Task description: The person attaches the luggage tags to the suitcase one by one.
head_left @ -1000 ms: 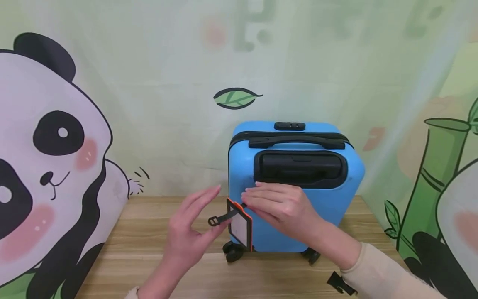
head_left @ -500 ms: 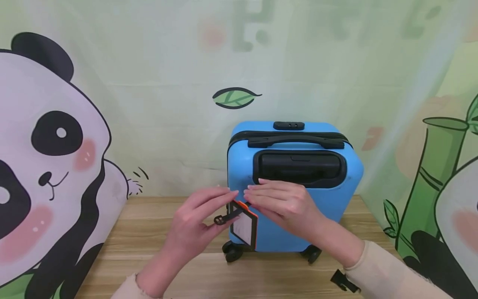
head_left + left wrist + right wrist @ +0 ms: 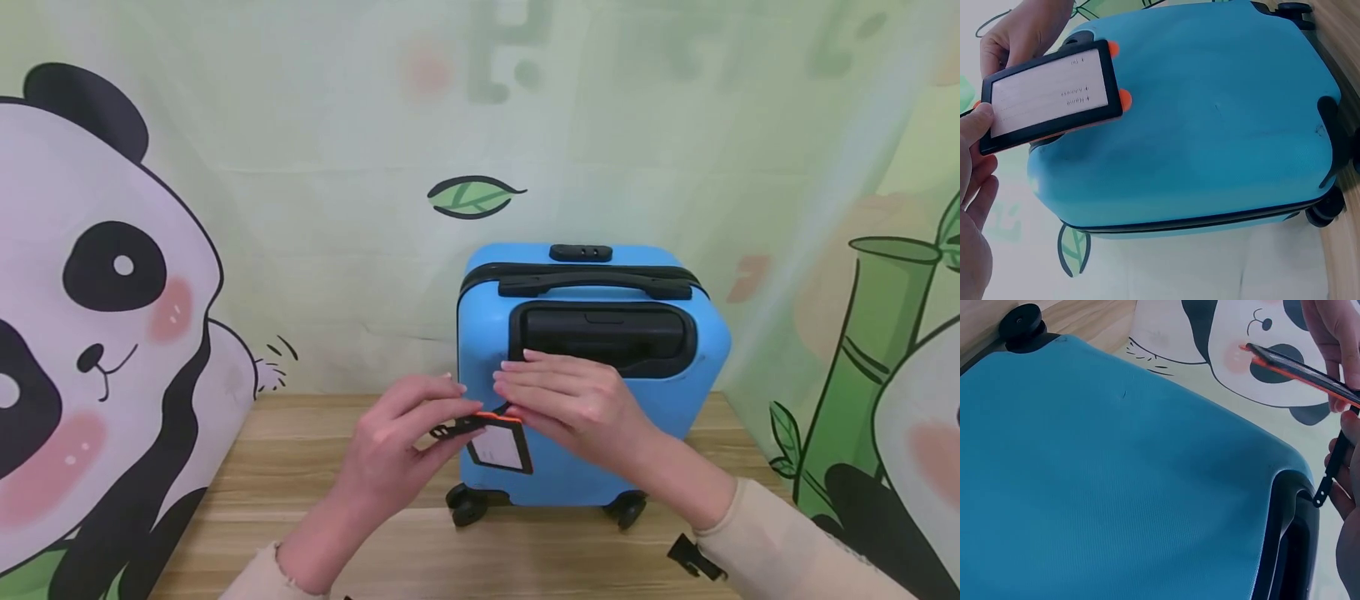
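A luggage tag (image 3: 498, 446) with a black frame, orange edge and white card hangs between both hands in front of a blue suitcase (image 3: 491, 333). My left hand (image 3: 393, 442) pinches the tag's upper left side, where the black strap with its buckle (image 3: 441, 431) sticks out. In the left wrist view the left thumb (image 3: 977, 122) presses on the frame's corner. My right hand (image 3: 581, 408) pinches the other end of the strap, its fingers close together. That strap end (image 3: 1334, 465), with small holes, shows under the right fingers in the right wrist view.
Upright on the wooden table (image 3: 315, 492), the suitcase stands on black wheels (image 3: 468, 504). A black carry handle (image 3: 596, 285) crosses its top. Behind hangs a cloth backdrop (image 3: 337, 208) with pandas and bamboo. A small black piece (image 3: 696, 557) shows beside the right sleeve.
My left hand has moved right and its fingers have closed onto the tag. The tag has swung from steeply angled to facing more toward the head view. The right hand has shifted slightly up and right.
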Available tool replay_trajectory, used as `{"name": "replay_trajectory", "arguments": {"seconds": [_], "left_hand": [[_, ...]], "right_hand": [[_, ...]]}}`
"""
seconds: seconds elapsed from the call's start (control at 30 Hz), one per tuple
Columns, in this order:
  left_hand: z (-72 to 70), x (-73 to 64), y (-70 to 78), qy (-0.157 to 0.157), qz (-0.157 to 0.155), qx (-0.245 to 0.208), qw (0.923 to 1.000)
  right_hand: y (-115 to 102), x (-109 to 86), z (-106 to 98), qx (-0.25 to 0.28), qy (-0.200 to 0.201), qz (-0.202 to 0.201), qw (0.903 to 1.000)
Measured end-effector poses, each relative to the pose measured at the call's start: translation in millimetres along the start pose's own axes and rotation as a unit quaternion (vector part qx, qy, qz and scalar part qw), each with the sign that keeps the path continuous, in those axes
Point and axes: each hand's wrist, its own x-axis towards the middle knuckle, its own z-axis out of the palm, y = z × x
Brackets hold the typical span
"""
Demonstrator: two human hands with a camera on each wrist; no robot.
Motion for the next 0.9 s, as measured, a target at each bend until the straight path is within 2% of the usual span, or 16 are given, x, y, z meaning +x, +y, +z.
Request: {"name": "replay_trajectory", "arguments": {"seconds": [0.3,0.5,0.63,0.77,0.9], "left_hand": [[-3.7,4.8,3.8,0.036,0.046,-0.018,0.9982],[-4.4,9.7,8.9,0.039,0.032,-0.017,0.9986],[-1.5,16.3,12.3,0.035,0.021,-0.023,0.9989],[3.4,27.1,16.3,0.021,0.013,-0.030,0.9992],[12.6,40.0,18.3,0.019,0.030,-0.032,0.9989]], "right_hand": [[4,0.9,-13,-0.030,0.023,-0.010,0.9992],[10,0.9,-35,-0.095,0.081,-0.006,0.9921],[18,-1.4,-51,-0.121,0.098,0.021,0.9876],[26,-4.3,-65,-0.110,0.105,0.073,0.9856],[33,-8.7,-74,-0.117,0.094,0.115,0.9820]]}}
